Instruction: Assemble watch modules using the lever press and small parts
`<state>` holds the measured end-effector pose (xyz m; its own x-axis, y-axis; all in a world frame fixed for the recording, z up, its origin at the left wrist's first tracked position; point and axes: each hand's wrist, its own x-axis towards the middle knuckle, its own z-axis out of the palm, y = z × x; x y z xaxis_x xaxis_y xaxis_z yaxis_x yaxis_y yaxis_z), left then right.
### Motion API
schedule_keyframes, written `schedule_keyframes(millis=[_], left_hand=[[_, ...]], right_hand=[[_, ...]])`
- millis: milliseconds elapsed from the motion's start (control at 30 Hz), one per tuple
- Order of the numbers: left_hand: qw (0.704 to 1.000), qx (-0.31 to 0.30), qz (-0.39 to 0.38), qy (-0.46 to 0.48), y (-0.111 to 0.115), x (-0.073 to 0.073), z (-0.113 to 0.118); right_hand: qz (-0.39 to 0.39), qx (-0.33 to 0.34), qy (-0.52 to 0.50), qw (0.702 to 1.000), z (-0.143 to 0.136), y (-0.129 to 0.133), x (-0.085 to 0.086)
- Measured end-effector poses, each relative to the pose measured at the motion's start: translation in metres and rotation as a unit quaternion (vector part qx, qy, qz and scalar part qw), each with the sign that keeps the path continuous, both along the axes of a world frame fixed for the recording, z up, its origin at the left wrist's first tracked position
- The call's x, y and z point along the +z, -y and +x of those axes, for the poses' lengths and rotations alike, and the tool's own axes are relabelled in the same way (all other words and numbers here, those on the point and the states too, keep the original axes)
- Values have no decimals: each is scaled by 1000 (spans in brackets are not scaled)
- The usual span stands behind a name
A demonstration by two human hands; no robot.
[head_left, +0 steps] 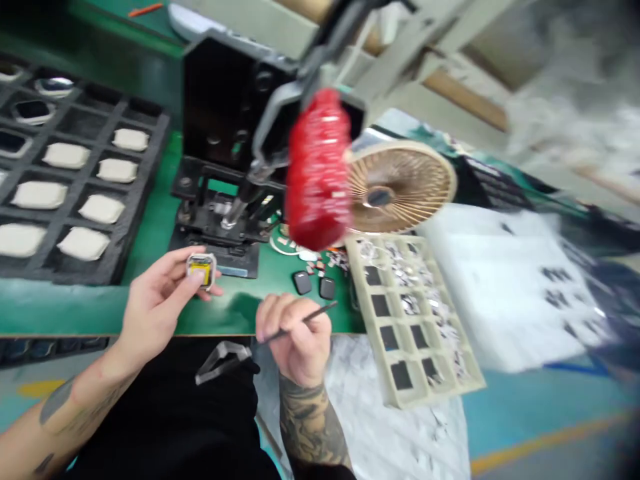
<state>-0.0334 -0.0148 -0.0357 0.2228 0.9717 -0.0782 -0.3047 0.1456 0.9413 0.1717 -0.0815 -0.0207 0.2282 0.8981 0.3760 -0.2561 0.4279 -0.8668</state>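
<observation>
My left hand [157, 293] grips a small square watch case [201, 271] between thumb and fingers, just in front of the press base. The case has a pale rim and a yellow patch inside. A thin dark stick-like tool [320, 311] is held in my right hand [295, 333], its tip pointing right. A grey, see-through V-shaped piece [223, 360] shows left of that hand; I cannot tell whether it joins the tool. Beyond my right hand, two small black square pieces [302, 282] lie on the green mat [235, 307].
A black hand press [225, 207] with a red lever grip [320, 173] stands ahead. On the left, a dark compartment tray [117, 240] holds several white-wrapped pieces. A beige parts box [395, 393], a fan [400, 187] and a white sheet [500, 293] are on the right.
</observation>
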Motion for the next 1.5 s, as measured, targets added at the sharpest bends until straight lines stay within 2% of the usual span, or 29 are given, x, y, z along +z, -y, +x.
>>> schedule_keyframes(millis=[67, 100, 133, 167, 200, 233, 267, 333, 400, 500, 533, 600, 667, 733, 800, 867, 900, 1000, 1067, 1133, 1200, 1267, 1333, 1400, 1500], left_hand=[[999, -9, 7, -41, 1, -1, -3], [998, -16, 14, -57, 1, -2, -5], [997, -25, 21, -71, 1, -2, -6], [996, -30, 28, -80, 1, -3, -7], [995, -32, 36, -86, 0, -4, -8], [995, -28, 47, -89, -1, -4, -9], [994, -23, 59, -92, -2, -5, -9], [991, -17, 84, -103, -3, -5, -8], [988, -26, 97, -119, -3, -4, -6], [985, -37, 100, -134, -3, -3, -5], [985, -38, 99, -138, -2, -2, -5], [983, -38, 99, -149, -2, -1, -5], [980, -40, 104, -162, -1, -1, -6], [977, -38, 115, -174, -1, -1, -6], [975, -42, 116, -186, -1, -2, -7], [973, -52, 113, -195, 0, -4, -9], [972, -58, 111, -198, 0, -5, -10], [972, -64, 107, -200, 2, -7, -11], [973, -66, 102, -196, 3, -8, -12], [972, -72, 103, -199, 4, -8, -13], [967, -80, 106, -217, 4, -9, -13], [961, -79, 110, -241, 4, -11, -14], [958, -76, 109, -254, 3, -15, -15], [957, -76, 109, -257, 3, -20, -17], [956, -75, 135, -249, 3, -30, -24]], right_hand=[[36, 46, 5, 998, 36, 12, 30], [64, 45, 36, 996, 60, 18, 46], [88, -12, 77, 993, 86, 23, 61], [78, -97, 163, 979, 114, 26, 74], [49, -246, 257, 933, 143, 29, 83], [19, -404, 334, 851, 170, 32, 88], [10, -482, 344, 806, 194, 33, 89], [10, -596, 373, 711, 223, 35, 83], [3, -614, 395, 683, 220, 34, 73], [38, -572, 444, 689, 166, 33, 57], [53, -541, 463, 700, 143, 32, 51], [77, -454, 489, 741, 103, 29, 34], [80, -362, 522, 768, 78, 21, 13], [61, -285, 589, 754, 67, 10, -8], [30, -220, 665, 713, 63, 0, -23], [7, -176, 709, 683, 61, -5, -27], [1, -168, 716, 678, 61, -4, -26], [-9, -194, 690, 697, 71, 12, -10], [-35, -226, 665, 711, 91, 28, 6], [-85, -255, 667, 695, 122, 41, 23], [-146, -273, 684, 661, 157, 46, 39], [-191, -271, 690, 643, 189, 41, 49], [-211, -245, 689, 648, 212, 26, 53], [-211, -196, 694, 660, 223, 8, 52], [-208, -124, 706, 665, 227, -12, 49]])
